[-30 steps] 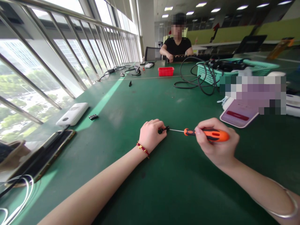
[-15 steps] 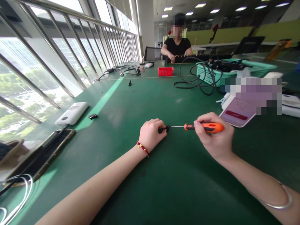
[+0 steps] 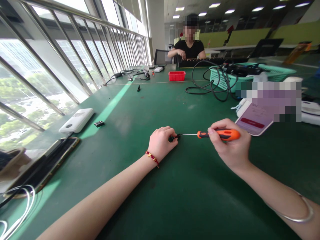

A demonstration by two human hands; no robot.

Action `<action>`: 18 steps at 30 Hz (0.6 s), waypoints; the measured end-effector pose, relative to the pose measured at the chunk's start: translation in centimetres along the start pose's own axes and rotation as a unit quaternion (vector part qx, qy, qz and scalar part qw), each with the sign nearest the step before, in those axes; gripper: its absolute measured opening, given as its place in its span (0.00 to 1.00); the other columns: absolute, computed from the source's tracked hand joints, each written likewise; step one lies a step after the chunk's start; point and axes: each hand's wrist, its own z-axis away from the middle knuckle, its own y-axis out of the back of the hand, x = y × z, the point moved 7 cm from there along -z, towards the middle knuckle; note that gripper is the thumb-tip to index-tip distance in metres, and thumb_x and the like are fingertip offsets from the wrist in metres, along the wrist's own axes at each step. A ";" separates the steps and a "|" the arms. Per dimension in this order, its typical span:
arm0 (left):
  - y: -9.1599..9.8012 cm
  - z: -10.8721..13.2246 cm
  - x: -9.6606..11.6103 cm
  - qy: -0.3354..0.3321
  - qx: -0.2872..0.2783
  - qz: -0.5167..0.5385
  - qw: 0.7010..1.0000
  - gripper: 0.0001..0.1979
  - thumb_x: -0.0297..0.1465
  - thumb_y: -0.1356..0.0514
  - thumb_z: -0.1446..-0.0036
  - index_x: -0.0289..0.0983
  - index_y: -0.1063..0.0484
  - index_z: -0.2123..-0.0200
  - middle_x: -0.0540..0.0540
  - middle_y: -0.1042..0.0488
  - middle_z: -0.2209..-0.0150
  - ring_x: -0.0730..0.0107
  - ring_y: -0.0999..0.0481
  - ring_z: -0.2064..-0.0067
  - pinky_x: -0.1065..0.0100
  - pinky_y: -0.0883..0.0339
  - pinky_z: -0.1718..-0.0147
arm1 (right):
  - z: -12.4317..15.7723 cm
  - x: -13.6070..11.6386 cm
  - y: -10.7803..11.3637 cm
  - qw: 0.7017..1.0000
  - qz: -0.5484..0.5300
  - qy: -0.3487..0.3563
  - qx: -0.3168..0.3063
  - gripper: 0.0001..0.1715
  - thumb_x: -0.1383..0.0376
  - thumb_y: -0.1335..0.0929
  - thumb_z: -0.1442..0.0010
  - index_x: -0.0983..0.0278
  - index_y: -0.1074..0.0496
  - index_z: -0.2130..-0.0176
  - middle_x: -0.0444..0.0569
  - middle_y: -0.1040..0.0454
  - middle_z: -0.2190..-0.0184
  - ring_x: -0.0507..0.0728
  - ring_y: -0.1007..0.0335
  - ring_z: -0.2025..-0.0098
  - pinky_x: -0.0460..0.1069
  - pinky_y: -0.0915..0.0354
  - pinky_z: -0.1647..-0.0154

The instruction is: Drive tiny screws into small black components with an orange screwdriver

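Resting low over the green table (image 3: 150, 110), my left hand (image 3: 163, 141) pinches a small black part (image 3: 178, 136). My fingers cover most of that part, so its kind is hidden. In my right hand (image 3: 231, 148) is a screwdriver (image 3: 230, 134) with an orange and black handle, held nearly level. Its thin shaft points left, and the tip meets the right end of the black part. A phone (image 3: 252, 120) with a lit screen is just beyond my right hand.
A small black piece (image 3: 99, 124) and a white power bank (image 3: 77, 120) lie to the left, near a dark phone (image 3: 53, 160). Farther back are a red bin (image 3: 177, 76), black cables (image 3: 195, 90) and a teal basket (image 3: 220, 80). A person (image 3: 189, 48) sits across the table.
My right hand and the screwdriver handle have shifted very slightly right and up. My left hand stays put. Across the table, the person's hand has moved up and left.
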 end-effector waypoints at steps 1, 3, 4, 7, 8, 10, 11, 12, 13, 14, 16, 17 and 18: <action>0.0 0.0 0.0 -0.001 0.000 0.000 1.000 0.03 0.29 0.43 0.52 0.39 0.30 0.75 0.50 0.25 0.69 0.69 0.28 0.66 0.69 0.35 0.66 | 0.0 0.0 0.0 1.000 -0.002 0.000 -0.002 0.07 0.66 0.33 0.47 0.62 0.35 0.76 0.40 0.33 0.81 0.48 0.39 0.80 0.44 0.41 0.79; 0.0 0.0 0.0 -0.001 0.000 0.001 1.000 0.03 0.29 0.43 0.52 0.38 0.30 0.75 0.50 0.25 0.69 0.69 0.28 0.66 0.68 0.35 0.66 | 0.1 0.0 -0.2 1.000 -0.003 0.002 -0.010 0.07 0.67 0.33 0.47 0.62 0.34 0.75 0.40 0.33 0.81 0.48 0.39 0.81 0.44 0.42 0.79; 0.0 0.0 0.1 -0.002 0.000 0.002 1.000 0.03 0.29 0.43 0.52 0.38 0.30 0.75 0.50 0.25 0.69 0.69 0.28 0.66 0.68 0.35 0.66 | 0.1 -0.1 -0.3 1.000 -0.003 0.005 -0.014 0.07 0.67 0.33 0.47 0.62 0.34 0.75 0.40 0.33 0.81 0.48 0.39 0.81 0.44 0.42 0.79; -0.1 0.0 0.0 -0.001 -0.001 0.003 1.000 0.03 0.29 0.43 0.52 0.38 0.30 0.75 0.50 0.25 0.69 0.69 0.28 0.66 0.69 0.35 0.66 | 0.1 -0.2 -0.4 1.000 0.000 0.009 -0.016 0.07 0.66 0.33 0.47 0.62 0.35 0.76 0.40 0.33 0.81 0.48 0.39 0.81 0.44 0.42 0.80; -0.1 0.0 0.0 0.000 -0.002 0.003 1.000 0.03 0.29 0.43 0.52 0.38 0.30 0.75 0.50 0.25 0.69 0.69 0.28 0.66 0.69 0.35 0.66 | 0.1 -0.2 -0.4 1.000 0.002 0.009 -0.015 0.07 0.66 0.33 0.47 0.62 0.35 0.76 0.40 0.33 0.81 0.48 0.39 0.81 0.44 0.42 0.80; -0.1 -0.1 0.0 0.000 -0.002 0.002 1.000 0.03 0.29 0.43 0.52 0.39 0.30 0.75 0.50 0.25 0.69 0.69 0.28 0.66 0.69 0.36 0.67 | 0.1 -0.2 -0.4 1.000 0.006 0.009 -0.011 0.08 0.66 0.33 0.47 0.62 0.35 0.76 0.40 0.33 0.82 0.48 0.39 0.82 0.44 0.42 0.80; -0.1 -0.1 0.0 0.000 -0.002 0.002 1.000 0.03 0.29 0.43 0.52 0.39 0.30 0.75 0.50 0.25 0.68 0.69 0.28 0.66 0.69 0.36 0.67 | 0.1 -0.2 -0.3 1.000 0.008 0.009 -0.008 0.08 0.66 0.33 0.47 0.62 0.35 0.76 0.40 0.33 0.82 0.48 0.39 0.82 0.44 0.42 0.80; 0.0 0.0 0.0 0.000 -0.002 0.001 1.000 0.03 0.29 0.43 0.52 0.39 0.30 0.75 0.50 0.25 0.69 0.69 0.28 0.66 0.69 0.36 0.67 | 0.1 -0.2 -0.2 1.000 0.009 0.010 -0.006 0.07 0.66 0.33 0.47 0.62 0.35 0.76 0.40 0.33 0.82 0.48 0.39 0.82 0.44 0.42 0.80; 0.0 0.0 0.0 0.000 -0.001 0.000 1.000 0.03 0.29 0.43 0.52 0.39 0.30 0.75 0.50 0.25 0.69 0.69 0.28 0.66 0.68 0.36 0.67 | 0.1 -0.1 -0.2 1.000 0.009 0.009 -0.004 0.07 0.66 0.33 0.47 0.62 0.35 0.76 0.40 0.33 0.82 0.48 0.39 0.82 0.44 0.42 0.80; 0.0 0.0 0.0 0.001 0.000 -0.001 1.000 0.03 0.29 0.43 0.52 0.39 0.30 0.75 0.50 0.25 0.69 0.69 0.28 0.67 0.68 0.36 0.67 | 0.2 -0.1 -0.2 1.000 0.009 0.009 -0.003 0.07 0.65 0.33 0.47 0.62 0.35 0.76 0.40 0.33 0.82 0.48 0.39 0.82 0.44 0.42 0.80; 0.0 0.0 0.0 0.001 0.001 0.000 1.000 0.03 0.29 0.43 0.52 0.39 0.30 0.75 0.51 0.25 0.69 0.69 0.28 0.67 0.68 0.36 0.67 | 0.2 0.0 -0.3 1.000 0.005 0.010 -0.004 0.07 0.66 0.33 0.47 0.62 0.35 0.76 0.40 0.33 0.81 0.48 0.39 0.82 0.44 0.42 0.80; 0.0 0.0 0.0 0.000 0.001 0.001 1.000 0.03 0.29 0.43 0.52 0.39 0.30 0.75 0.51 0.25 0.69 0.69 0.28 0.66 0.68 0.36 0.67 | 0.3 0.1 -0.3 1.000 0.002 0.010 -0.007 0.07 0.66 0.33 0.47 0.62 0.35 0.76 0.40 0.33 0.81 0.48 0.40 0.81 0.44 0.42 0.80; 0.0 0.0 0.0 0.000 0.002 0.002 1.000 0.03 0.29 0.43 0.52 0.39 0.30 0.76 0.51 0.25 0.69 0.69 0.28 0.66 0.68 0.36 0.67 | 0.3 0.1 -0.4 1.000 0.000 0.010 -0.010 0.07 0.66 0.33 0.47 0.62 0.35 0.76 0.40 0.33 0.81 0.47 0.40 0.81 0.44 0.42 0.80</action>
